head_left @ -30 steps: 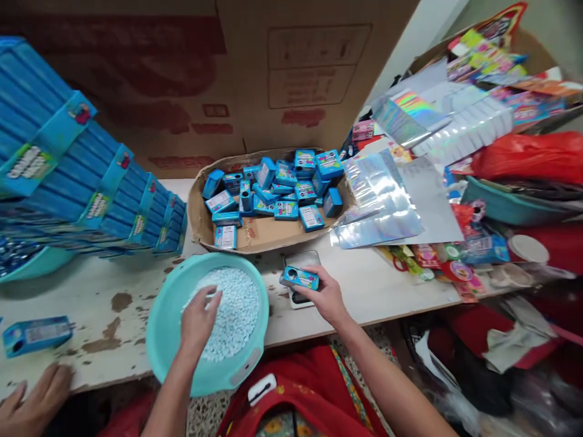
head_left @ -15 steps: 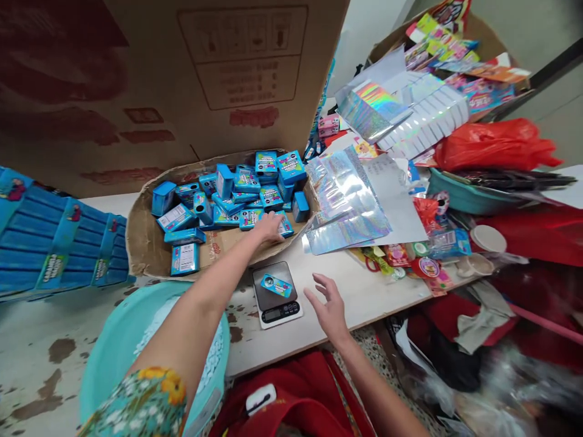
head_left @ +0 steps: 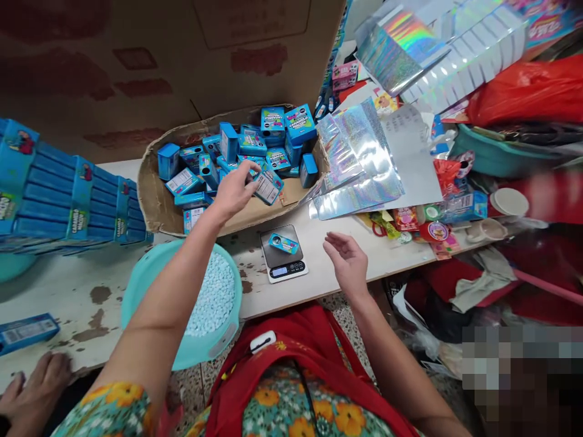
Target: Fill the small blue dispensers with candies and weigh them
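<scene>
My left hand (head_left: 235, 189) is closed on the edge of a blue candy box (head_left: 268, 187), held tilted above the front part of a low cardboard tray (head_left: 157, 212). Several more blue candy boxes (head_left: 279, 159) lie jumbled in that tray. In front of it sits a small kitchen scale (head_left: 285, 270), its display lit, with another blue box (head_left: 283, 243) lying on the plate. To the right of the scale, my right hand (head_left: 350, 262) hovers over the table with the fingers curved and the thumb apart, holding nothing.
A turquoise basin (head_left: 230, 340) of pale candies stands below my left forearm. Stacked blue boxes (head_left: 54, 194) are at left, near another person's hand (head_left: 40, 382). Behind rises a big carton (head_left: 191, 60). Shiny holographic sheets (head_left: 364, 164) and small packets (head_left: 405, 220) cover the right side.
My left hand has lifted a candy box from the tray and drawn back leftward. The scale's display has lit up. The view has shifted, and another person's hand now shows at lower left.
</scene>
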A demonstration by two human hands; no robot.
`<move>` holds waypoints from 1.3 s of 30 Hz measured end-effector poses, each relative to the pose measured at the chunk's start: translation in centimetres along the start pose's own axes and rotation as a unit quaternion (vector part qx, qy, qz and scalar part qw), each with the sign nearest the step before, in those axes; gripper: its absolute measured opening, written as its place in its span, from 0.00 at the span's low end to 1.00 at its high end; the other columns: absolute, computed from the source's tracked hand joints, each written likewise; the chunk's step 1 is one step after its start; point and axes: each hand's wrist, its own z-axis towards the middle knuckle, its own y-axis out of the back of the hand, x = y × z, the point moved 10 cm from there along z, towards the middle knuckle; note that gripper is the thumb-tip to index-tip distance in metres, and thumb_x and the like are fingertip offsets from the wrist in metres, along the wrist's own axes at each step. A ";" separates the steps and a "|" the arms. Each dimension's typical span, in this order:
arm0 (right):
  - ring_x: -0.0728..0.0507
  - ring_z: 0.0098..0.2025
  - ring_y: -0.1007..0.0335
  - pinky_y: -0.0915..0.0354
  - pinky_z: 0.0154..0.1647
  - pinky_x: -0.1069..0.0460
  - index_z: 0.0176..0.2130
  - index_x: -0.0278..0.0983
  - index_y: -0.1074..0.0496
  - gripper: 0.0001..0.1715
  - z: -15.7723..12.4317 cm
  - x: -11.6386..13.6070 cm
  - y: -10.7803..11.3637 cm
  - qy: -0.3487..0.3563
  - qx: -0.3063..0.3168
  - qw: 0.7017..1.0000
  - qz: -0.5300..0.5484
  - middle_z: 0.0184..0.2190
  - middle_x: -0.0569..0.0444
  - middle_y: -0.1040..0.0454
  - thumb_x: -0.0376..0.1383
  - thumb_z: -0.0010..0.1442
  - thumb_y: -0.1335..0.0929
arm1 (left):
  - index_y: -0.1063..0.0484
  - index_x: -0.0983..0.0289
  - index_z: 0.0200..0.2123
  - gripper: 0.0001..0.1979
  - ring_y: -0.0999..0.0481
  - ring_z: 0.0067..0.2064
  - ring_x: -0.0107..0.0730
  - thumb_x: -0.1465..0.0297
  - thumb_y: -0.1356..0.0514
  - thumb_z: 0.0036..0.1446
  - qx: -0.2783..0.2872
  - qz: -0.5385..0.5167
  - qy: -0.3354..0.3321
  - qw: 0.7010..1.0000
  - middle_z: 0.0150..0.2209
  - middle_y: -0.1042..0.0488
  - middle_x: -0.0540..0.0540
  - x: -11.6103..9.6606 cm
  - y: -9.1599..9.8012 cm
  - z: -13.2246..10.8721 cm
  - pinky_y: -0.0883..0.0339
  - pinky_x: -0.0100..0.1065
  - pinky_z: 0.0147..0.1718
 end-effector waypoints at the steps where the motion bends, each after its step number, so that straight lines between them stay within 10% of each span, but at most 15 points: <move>1: 0.42 0.46 0.28 0.33 0.53 0.41 0.45 0.39 0.29 0.19 -0.3 1.6 -0.8 0.017 0.008 1.000 0.008 0.43 0.48 0.26 0.43 0.55 0.28 | 0.32 0.64 0.49 0.17 0.29 0.38 0.35 0.72 0.43 0.54 -0.016 -0.032 -0.021 0.999 0.34 0.30 0.52 -1.3 1.9 -2.1 0.37 0.37 0.43; 4: 0.40 0.51 0.31 0.34 0.54 0.43 0.50 0.41 0.31 0.25 -1.2 6.2 -4.5 0.060 0.082 0.994 0.029 0.49 0.48 0.28 0.44 0.54 0.28 | 0.28 0.63 0.45 0.14 0.29 0.37 0.34 0.72 0.40 0.53 -0.017 -0.123 -0.075 0.989 0.35 0.28 0.52 -5.4 5.4 -8.6 0.37 0.34 0.40; 8: 0.40 0.47 0.29 0.31 0.48 0.46 0.53 0.40 0.32 0.37 -3.2 8.0 -10.9 0.019 0.238 0.971 0.004 0.47 0.52 0.26 0.44 0.44 0.23 | 0.25 0.62 0.36 0.06 0.28 0.37 0.34 0.71 0.38 0.52 0.032 -0.213 -0.089 0.972 0.34 0.26 0.54 -8.1 5.4 -15.0 0.37 0.32 0.39; 13: 0.43 0.37 0.27 0.30 0.41 0.47 0.44 0.37 0.27 0.28 -8.0 3.4 -15.3 -0.104 0.366 0.925 0.019 0.36 0.56 0.23 0.45 0.44 0.24 | 0.25 0.61 0.41 0.11 0.29 0.37 0.34 0.67 0.38 0.53 0.030 -0.291 0.048 0.955 0.37 0.26 0.54 -1.2 3.2 -19.7 0.35 0.32 0.38; 17: 0.41 0.40 0.26 0.30 0.45 0.45 0.45 0.38 0.28 0.31 -12.0 -1.2 -14.0 -0.169 0.354 0.918 0.048 0.38 0.55 0.22 0.43 0.42 0.22 | 0.28 0.61 0.45 0.13 0.29 0.44 0.40 0.65 0.43 0.57 -0.016 -0.124 0.209 0.970 0.44 0.27 0.57 9.4 0.2 -24.4 0.36 0.37 0.45; 21: 0.41 0.40 0.25 0.31 0.46 0.45 0.44 0.38 0.28 0.30 -15.2 -4.7 -10.9 -0.213 0.326 0.919 0.060 0.39 0.54 0.22 0.42 0.42 0.22 | 0.29 0.63 0.45 0.14 0.30 0.49 0.43 0.69 0.42 0.54 0.146 0.044 0.285 0.946 0.47 0.30 0.60 15.0 -7.7 -30.1 0.39 0.38 0.49; 26: 0.41 0.38 0.25 0.30 0.43 0.45 0.44 0.38 0.28 0.28 -17.2 -7.8 -7.7 -0.271 0.288 0.917 0.051 0.38 0.54 0.21 0.43 0.44 0.23 | 0.29 0.62 0.36 0.07 0.28 0.43 0.41 0.73 0.43 0.52 0.181 -0.056 0.289 0.939 0.38 0.29 0.57 15.3 -11.4 -33.1 0.38 0.38 0.44; 30: 0.40 0.39 0.25 0.30 0.44 0.45 0.42 0.38 0.27 0.27 -16.4 -8.9 -6.0 -0.272 0.231 0.932 0.058 0.38 0.54 0.21 0.43 0.43 0.22 | 0.32 0.64 0.33 0.07 0.30 0.28 0.32 0.67 0.41 0.52 0.192 -0.209 0.330 0.900 0.26 0.31 0.51 16.0 -10.3 -33.7 0.36 0.34 0.33; 35: 0.40 0.38 0.24 0.29 0.43 0.45 0.42 0.39 0.27 0.27 -14.9 -9.5 -4.5 -0.270 0.176 0.944 0.073 0.38 0.53 0.20 0.43 0.42 0.22 | 0.32 0.65 0.39 0.17 0.30 0.28 0.26 0.63 0.36 0.47 0.098 -0.541 0.358 0.754 0.33 0.28 0.54 14.9 -9.0 -32.7 0.40 0.27 0.25; 39: 0.39 0.38 0.24 0.28 0.42 0.44 0.41 0.37 0.27 0.28 -14.2 -9.4 -4.0 -0.268 0.165 0.947 0.070 0.37 0.52 0.21 0.44 0.41 0.22 | 0.31 0.67 0.33 0.17 0.34 0.24 0.23 0.58 0.39 0.50 0.073 -0.511 0.394 0.761 0.29 0.29 0.54 13.7 -8.4 -30.2 0.45 0.26 0.21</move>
